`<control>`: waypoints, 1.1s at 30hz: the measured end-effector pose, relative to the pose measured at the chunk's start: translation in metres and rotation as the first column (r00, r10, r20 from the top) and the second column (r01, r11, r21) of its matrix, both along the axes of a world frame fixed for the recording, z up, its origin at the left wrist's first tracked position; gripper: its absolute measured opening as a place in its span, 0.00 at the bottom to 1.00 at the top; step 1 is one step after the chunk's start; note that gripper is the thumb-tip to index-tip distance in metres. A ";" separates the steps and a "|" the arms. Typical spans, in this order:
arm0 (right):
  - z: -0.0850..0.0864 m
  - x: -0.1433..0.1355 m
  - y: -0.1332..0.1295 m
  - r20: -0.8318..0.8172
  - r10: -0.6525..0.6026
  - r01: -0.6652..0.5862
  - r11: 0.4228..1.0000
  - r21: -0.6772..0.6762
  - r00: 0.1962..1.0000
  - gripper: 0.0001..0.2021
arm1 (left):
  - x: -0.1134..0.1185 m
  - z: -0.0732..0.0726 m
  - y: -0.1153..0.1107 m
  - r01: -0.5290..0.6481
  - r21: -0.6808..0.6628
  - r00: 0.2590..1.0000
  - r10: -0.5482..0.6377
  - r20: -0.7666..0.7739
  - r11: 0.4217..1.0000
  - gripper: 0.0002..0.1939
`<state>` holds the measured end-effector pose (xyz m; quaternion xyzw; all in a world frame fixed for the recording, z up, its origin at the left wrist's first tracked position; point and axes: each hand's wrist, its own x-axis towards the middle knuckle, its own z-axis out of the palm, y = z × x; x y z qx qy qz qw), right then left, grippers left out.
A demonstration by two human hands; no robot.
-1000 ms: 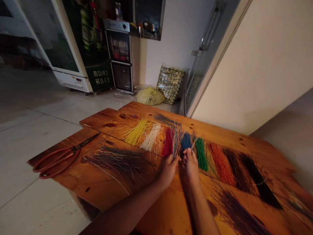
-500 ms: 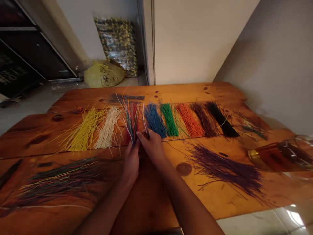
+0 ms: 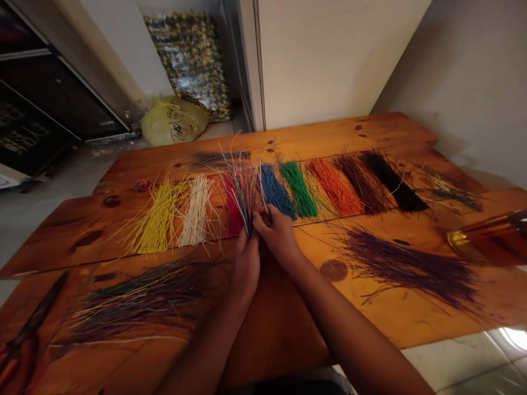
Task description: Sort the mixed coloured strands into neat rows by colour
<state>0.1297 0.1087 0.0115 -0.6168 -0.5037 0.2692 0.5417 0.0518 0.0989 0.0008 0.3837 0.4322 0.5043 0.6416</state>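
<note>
My left hand [image 3: 246, 263] is closed around a bundle of mixed-colour strands [image 3: 242, 189], their loose ends fanning upward. Close against it, my right hand [image 3: 279, 233] pinches a few pale strands [image 3: 262, 193] that stick up between its fingers. Behind the bundle lies a red pile of strands [image 3: 231, 206], partly hidden. A blue pile [image 3: 276, 192] is just beyond my right hand. The row continues with green [image 3: 299, 189], orange [image 3: 335, 186], brown [image 3: 363, 184] and black [image 3: 395, 181] piles, and with cream [image 3: 195, 211] and yellow [image 3: 158, 219] ones at the left.
A mixed-colour pile [image 3: 135, 302] lies front left on the wooden table [image 3: 296, 351], near large scissors [image 3: 31, 329]. Purple strands [image 3: 411, 269] spread front right, beside a vessel of amber liquid [image 3: 494, 238]. Scraps [image 3: 448, 189] lie back right. A yellow bag [image 3: 175, 120] sits on the floor.
The view has swung left, so the table's things appear further right and the scissors show more fully. Both hands stay close together, still holding their strands.
</note>
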 end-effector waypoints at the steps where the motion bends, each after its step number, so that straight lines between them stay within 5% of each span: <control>1: -0.001 0.000 0.000 0.013 -0.001 0.001 1.000 0.004 1.000 0.08 | 0.000 0.000 0.000 0.004 0.020 1.000 -0.003 -0.017 1.000 0.19; 12: -0.006 0.003 0.000 -0.056 -0.016 0.016 1.000 -0.010 0.998 0.10 | -0.003 -0.006 0.000 0.057 0.067 0.998 -0.056 -0.008 0.996 0.18; 25: -0.002 0.005 -0.004 0.048 -0.107 0.102 0.990 0.102 0.993 0.11 | 0.001 -0.005 0.004 0.046 0.123 0.999 -0.049 0.020 0.991 0.16; 33: -0.001 0.007 -0.002 -0.282 -0.126 0.151 0.986 0.071 0.951 0.09 | -0.002 -0.012 0.003 0.057 0.121 0.998 -0.053 -0.033 0.991 0.13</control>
